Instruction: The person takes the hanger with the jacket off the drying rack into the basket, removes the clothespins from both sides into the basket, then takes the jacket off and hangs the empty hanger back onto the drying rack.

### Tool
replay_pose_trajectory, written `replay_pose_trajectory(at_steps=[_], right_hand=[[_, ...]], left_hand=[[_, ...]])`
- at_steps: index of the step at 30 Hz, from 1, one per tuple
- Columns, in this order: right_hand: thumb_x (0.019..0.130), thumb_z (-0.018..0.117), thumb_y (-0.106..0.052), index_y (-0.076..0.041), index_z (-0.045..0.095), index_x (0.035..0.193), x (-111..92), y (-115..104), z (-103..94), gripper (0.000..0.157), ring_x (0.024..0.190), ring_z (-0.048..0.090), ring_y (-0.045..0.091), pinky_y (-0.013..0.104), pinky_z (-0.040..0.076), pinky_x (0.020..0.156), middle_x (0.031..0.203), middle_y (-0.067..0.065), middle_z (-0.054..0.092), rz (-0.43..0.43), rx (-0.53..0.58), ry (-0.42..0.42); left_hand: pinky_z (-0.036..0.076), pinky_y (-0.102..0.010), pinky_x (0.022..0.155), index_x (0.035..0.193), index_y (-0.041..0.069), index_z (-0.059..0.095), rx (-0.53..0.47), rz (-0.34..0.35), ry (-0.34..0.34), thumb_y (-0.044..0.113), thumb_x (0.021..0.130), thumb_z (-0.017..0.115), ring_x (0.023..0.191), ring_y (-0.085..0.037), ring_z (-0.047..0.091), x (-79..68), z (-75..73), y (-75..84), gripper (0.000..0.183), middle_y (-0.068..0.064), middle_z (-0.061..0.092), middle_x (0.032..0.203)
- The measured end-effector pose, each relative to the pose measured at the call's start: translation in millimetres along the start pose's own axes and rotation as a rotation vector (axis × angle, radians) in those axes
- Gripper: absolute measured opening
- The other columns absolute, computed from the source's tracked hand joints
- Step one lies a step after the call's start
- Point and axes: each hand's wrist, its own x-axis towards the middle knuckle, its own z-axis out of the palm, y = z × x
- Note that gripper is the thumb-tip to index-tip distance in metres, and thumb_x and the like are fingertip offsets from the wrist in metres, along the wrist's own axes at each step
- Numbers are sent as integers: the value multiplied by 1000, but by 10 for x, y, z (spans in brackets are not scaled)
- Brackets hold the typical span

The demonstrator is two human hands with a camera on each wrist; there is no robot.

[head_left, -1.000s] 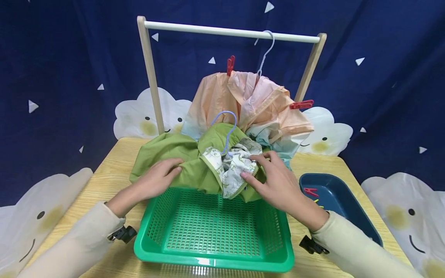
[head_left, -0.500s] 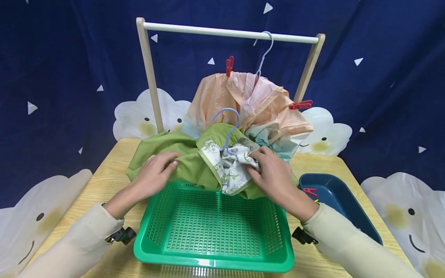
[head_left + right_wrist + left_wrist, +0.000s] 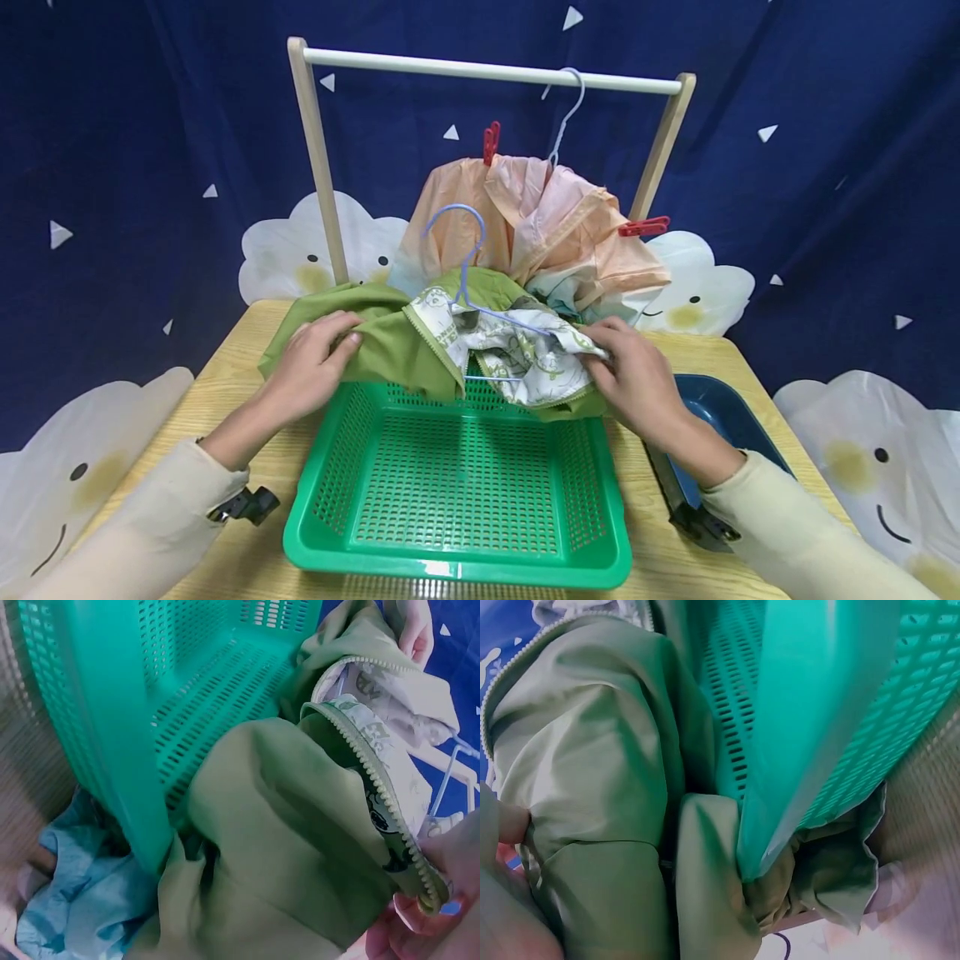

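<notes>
A green jacket (image 3: 378,340) with a white patterned lining (image 3: 551,367) lies spread across the back of the green basket (image 3: 457,567). My left hand (image 3: 311,367) holds the jacket's green cloth on the left side. With thumb and fingers, my right hand (image 3: 637,379) pinches the lined, zippered edge on the right; the zipper (image 3: 382,787) shows close up in the right wrist view. A lavender hanger (image 3: 467,271) sits inside the open front, hook upward, with one shoulder arm and part of its lower bar showing. Its left shoulder is hidden under the cloth.
Behind, a peach and pale blue garment (image 3: 442,208) hangs from a white-bar rack (image 3: 450,65), with red clothespins (image 3: 643,227) on it. A dark blue tray (image 3: 731,425) stands on the wooden table (image 3: 240,367) at right, partly behind my right forearm.
My right hand has moved right, drawing the jacket's right front edge away from the left. The hanger's hook has shifted up and left, and its lower bar now shows in the opening.
</notes>
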Motion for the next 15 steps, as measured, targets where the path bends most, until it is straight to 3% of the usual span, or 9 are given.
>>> replay_pose_trajectory(at_steps=[6, 9, 15], right_hand=[[92, 69, -1, -2, 76, 107, 1, 127, -76, 16, 78, 61, 23, 34, 44, 66, 99, 12, 70, 17, 25, 40], [93, 68, 1, 0, 75, 108, 3, 203, -104, 17, 79, 57, 21, 28, 41, 67, 99, 15, 71, 29, 65, 60], [95, 65, 2, 2, 74, 106, 6, 304, -120, 15, 80, 51, 12, 18, 38, 67, 99, 18, 70, 60, 165, 80]], left_hand=[[42, -53, 96, 117, 1, 67, -34, -5, 38, 8, 104, 50, 112, -38, 61, 2, -86, -52, 23, -20, 68, 119], [42, -47, 89, 114, 2, 68, -38, -11, 56, 8, 104, 49, 105, -33, 60, -7, -115, -79, 21, -17, 68, 114], [40, -46, 90, 113, 2, 68, -45, -14, 67, 7, 104, 50, 108, -33, 58, -8, -136, -108, 21, -17, 68, 114]])
